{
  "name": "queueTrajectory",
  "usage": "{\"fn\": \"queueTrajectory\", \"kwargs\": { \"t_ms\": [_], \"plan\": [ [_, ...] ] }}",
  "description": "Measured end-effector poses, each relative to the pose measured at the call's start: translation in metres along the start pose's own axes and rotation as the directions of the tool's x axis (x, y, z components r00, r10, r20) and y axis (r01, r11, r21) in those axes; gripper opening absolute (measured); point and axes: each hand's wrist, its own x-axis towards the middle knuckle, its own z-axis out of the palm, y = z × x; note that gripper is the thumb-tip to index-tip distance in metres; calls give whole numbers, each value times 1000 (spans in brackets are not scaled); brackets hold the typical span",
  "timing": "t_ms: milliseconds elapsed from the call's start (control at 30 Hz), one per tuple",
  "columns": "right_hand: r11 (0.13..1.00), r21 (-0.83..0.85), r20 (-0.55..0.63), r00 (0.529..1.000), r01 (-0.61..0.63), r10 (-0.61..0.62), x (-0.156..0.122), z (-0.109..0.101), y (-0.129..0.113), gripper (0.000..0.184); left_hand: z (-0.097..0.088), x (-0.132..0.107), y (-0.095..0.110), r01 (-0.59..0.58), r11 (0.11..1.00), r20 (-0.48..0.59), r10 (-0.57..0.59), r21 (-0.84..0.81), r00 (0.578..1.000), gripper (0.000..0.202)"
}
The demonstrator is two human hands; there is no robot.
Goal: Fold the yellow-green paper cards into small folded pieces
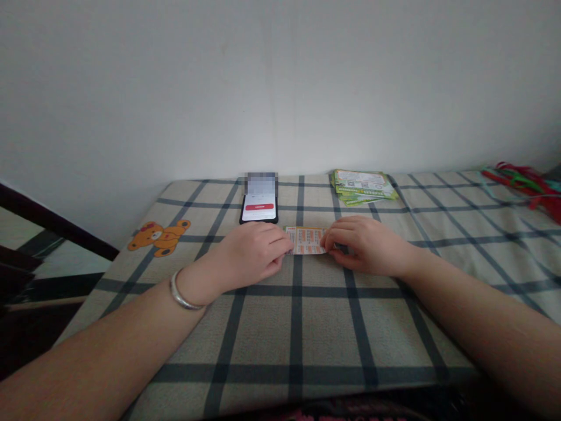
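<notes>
A small orange-printed card (308, 240) lies flat on the checked tablecloth (298, 327) in the middle of the table. My left hand (252, 252) pinches the card's left edge with curled fingers; a silver bangle sits on that wrist. My right hand (366, 244) pinches the card's right edge, fingers bent. Just behind the card lies a black phone (259, 202) with a lit screen showing a red button. A stack of green-edged cards (363, 186) rests at the back, right of the phone.
A plain wall rises right behind the table. Red and green ribbons or cords (528, 182) lie at the far right. A bear print (159, 236) marks the cloth at left. Dark wooden furniture (39, 245) stands beyond the left edge.
</notes>
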Motion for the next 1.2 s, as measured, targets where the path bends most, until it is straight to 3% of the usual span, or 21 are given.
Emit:
{"fn": "queueTrajectory", "kwargs": {
  "t_ms": [367, 667, 833, 1033, 1200],
  "plan": [
    [998, -46, -80, 996, -29, 26, -1, 1, -4, 10, 1, 1, 0, 21, 1000, -23, -21, -13, 1000, 16],
    [999, 28, -48, 999, -20, 22, -2, 0, 0, 15, 0, 1, -1, 9, 1000, -30, -9, 9, 1000, 16],
    [994, 107, 17, 1000, 15, -17, -2, -5, 6, 19, 0, 1, -2, 14, 1000, -37, -15, -25, 999, 16],
    [965, 212, -24, 988, 155, -153, 0, -6, 6, 19, 0, 1, -3, 7, 999, -33, -8, -37, 999, 18],
    [984, 158, -7, 997, 81, -81, 0, -4, -1, 17, 1, 1, -3, -49, 999, -19, 49, 20, 999, 17]
  ]
}}
